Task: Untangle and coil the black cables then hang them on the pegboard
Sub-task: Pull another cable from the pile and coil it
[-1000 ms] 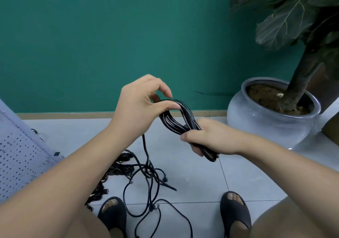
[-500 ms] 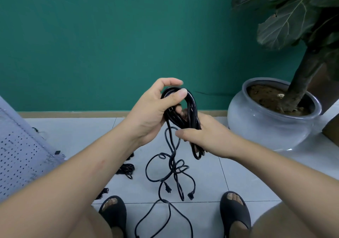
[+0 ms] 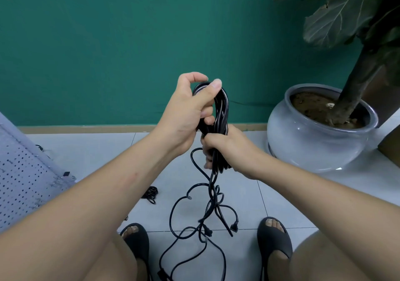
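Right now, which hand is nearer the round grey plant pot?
Right. The right hand, gripping the black cable coil low, sits left of the pot; the left hand sits farther left.

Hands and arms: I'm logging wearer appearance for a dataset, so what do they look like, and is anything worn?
The left hand and the right hand are bare: no gloves, rings, watch or bracelet show. The left forearm and right forearm are bare too, with no sleeve in frame. The left forearm carries a small faint mark. The nails look short and unpainted.
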`<state>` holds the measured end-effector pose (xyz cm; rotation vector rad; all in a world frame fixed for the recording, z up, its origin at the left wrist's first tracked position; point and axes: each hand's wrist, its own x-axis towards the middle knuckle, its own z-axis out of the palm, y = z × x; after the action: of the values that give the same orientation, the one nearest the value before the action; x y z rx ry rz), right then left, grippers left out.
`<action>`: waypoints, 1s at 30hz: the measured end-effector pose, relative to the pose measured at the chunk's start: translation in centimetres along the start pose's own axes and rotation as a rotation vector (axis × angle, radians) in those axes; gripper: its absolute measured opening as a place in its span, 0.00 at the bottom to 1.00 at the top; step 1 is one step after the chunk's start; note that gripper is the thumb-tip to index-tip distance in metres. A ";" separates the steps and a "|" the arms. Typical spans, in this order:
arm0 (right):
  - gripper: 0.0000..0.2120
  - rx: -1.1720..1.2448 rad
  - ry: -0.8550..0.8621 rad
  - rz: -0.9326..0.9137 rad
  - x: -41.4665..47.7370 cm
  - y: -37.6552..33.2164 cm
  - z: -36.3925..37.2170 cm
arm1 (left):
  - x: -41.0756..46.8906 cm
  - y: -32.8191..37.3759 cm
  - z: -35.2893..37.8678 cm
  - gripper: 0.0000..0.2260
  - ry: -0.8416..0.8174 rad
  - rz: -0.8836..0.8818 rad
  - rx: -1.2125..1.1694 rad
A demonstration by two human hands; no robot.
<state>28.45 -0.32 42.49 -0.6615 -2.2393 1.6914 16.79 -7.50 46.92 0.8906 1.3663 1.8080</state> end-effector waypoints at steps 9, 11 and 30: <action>0.13 0.050 0.140 -0.081 -0.3 -0.5 -1.7 | 0.0 -2.4 -1.5 0.24 -0.027 -0.023 0.123; 0.12 0.032 0.181 -0.123 -0.6 -0.9 -2.3 | -0.1 -4.0 -2.1 0.21 0.004 -0.043 0.293; 0.08 0.174 0.216 -0.216 -1.0 -1.5 -5.5 | -0.8 -11.8 -2.6 0.08 -0.333 -0.379 0.606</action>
<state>31.54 3.41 45.59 -0.5132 -1.9155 1.6022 16.42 -7.01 34.81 1.0837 1.7424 0.9171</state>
